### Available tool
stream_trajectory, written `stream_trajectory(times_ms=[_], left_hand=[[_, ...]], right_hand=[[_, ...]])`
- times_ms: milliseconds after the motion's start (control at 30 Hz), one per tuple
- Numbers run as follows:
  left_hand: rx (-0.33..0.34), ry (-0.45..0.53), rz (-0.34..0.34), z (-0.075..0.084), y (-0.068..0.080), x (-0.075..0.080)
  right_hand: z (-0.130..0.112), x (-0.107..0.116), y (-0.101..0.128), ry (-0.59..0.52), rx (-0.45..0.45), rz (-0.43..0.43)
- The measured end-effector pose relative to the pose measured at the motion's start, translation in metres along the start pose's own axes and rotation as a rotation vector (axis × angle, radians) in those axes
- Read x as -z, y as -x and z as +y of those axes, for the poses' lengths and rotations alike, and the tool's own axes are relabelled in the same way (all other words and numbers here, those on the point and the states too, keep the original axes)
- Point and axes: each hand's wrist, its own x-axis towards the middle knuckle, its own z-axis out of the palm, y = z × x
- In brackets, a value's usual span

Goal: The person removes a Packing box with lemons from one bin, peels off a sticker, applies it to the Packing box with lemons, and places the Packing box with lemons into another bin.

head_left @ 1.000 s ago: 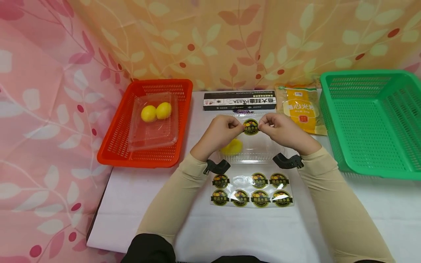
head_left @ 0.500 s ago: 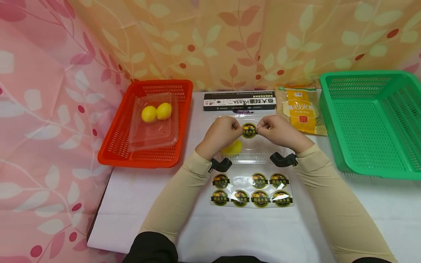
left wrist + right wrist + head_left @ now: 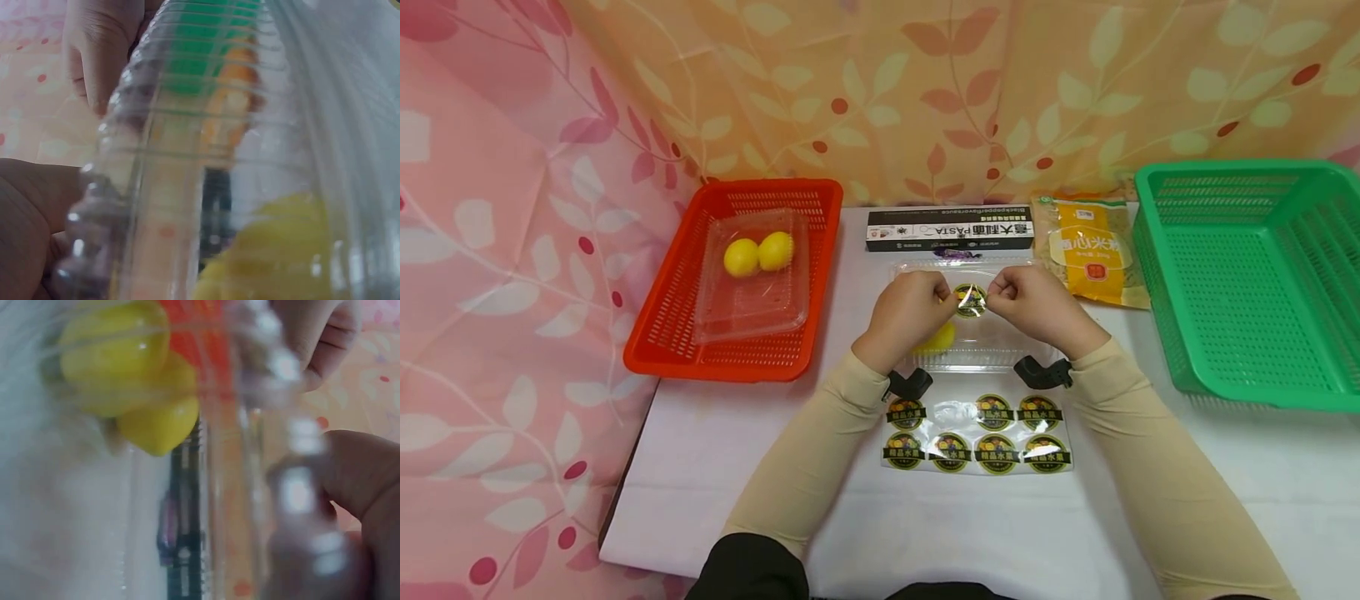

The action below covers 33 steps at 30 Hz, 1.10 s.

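Observation:
A round black-and-gold fruit sticker (image 3: 970, 301) is stretched between both hands above a clear plastic box (image 3: 992, 354). My left hand (image 3: 912, 312) pinches its left edge, and my right hand (image 3: 1037, 304) pinches the right edge. Inside the box, at its left, lie yellow fruits (image 3: 115, 359); the right wrist view shows two of them, the head view only a yellow patch. Through the box wall the left wrist view shows a blurred yellow fruit (image 3: 275, 250). Nearer the body lies a sheet of similar stickers (image 3: 977, 435), with one bare spot in its upper row.
A red basket (image 3: 722, 367) at left holds another clear box (image 3: 752, 308) with two yellow fruits. Behind the work stand a black pasta box (image 3: 950, 228), a purple wrapped item (image 3: 957, 253) and a yellow grain bag (image 3: 1093, 250). A green basket (image 3: 1225, 275) stands at right.
Both hands have come slightly lower and nearer the body with the sticker between them, closer over the clear box. The sticker now catches a bright glare. Baskets and sheet stay in place.

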Motion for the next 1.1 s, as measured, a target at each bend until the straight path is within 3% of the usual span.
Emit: stream_trajectory(times_ms=[367,900,1000,1100], left_hand=[[-0.029,-0.032,0.051,-0.002,0.002,-0.004],[-0.044,-0.099,0.109,0.000,0.003,-0.012],[-0.047,-0.081,0.116,-0.001,0.004,-0.012],[-0.047,-0.001,0.121,-0.004,0.005,-0.011]], right_hand=[[0.002,-0.008,0.004,0.022,0.022,0.103],[0.004,-0.014,0.008,0.021,0.014,0.169],[0.005,-0.015,0.008,0.014,0.013,0.178],[0.006,-0.015,0.009,-0.013,0.007,0.190]])
